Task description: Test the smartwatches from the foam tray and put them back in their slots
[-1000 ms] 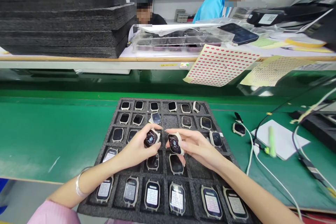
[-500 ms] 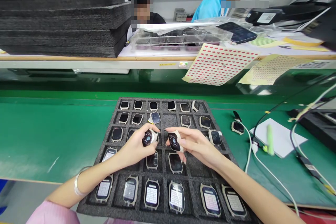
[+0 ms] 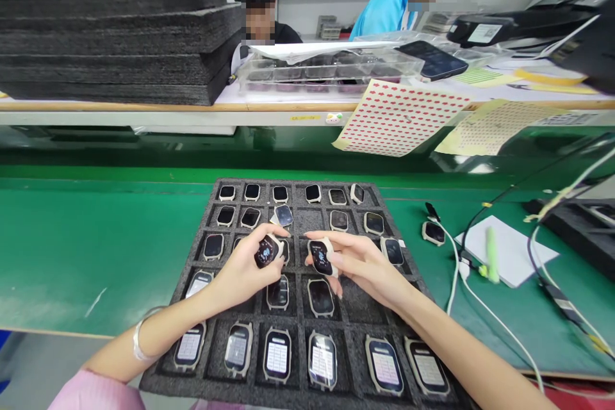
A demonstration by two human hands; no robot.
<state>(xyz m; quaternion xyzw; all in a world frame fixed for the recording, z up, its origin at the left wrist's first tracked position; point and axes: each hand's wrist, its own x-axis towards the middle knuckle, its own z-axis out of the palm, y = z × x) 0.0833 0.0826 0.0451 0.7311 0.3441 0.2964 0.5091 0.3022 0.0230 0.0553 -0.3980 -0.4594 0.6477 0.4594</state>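
My left hand [image 3: 250, 262] pinches a smartwatch case [image 3: 267, 252] by its edges, its lit face turned up and to the left. Opposite it, my right hand [image 3: 358, 262] holds a second smartwatch case [image 3: 319, 257] between thumb and fingers, also with a lit dial. Both are held above a dark foam tray [image 3: 353, 359] divided into square pockets. Strapless watches lie in most pockets; in the front row, a watch [image 3: 277, 355] shows a white grid on its screen. One watch [image 3: 283, 215] in the second row rests tilted over a small yellow-and-white piece.
A loose watch [image 3: 433, 232], white cables [image 3: 454, 269] and a white pad [image 3: 516, 250] with a green pen [image 3: 492, 255] are on the right of the green bench [image 3: 72, 230]. Stacked black foam [image 3: 110, 32] stands on the shelf, where sticker sheets [image 3: 401, 116] overhang. Two people sit beyond.
My left hand has shifted slightly left, tilting its watch a little. The right hand and its watch have barely moved.
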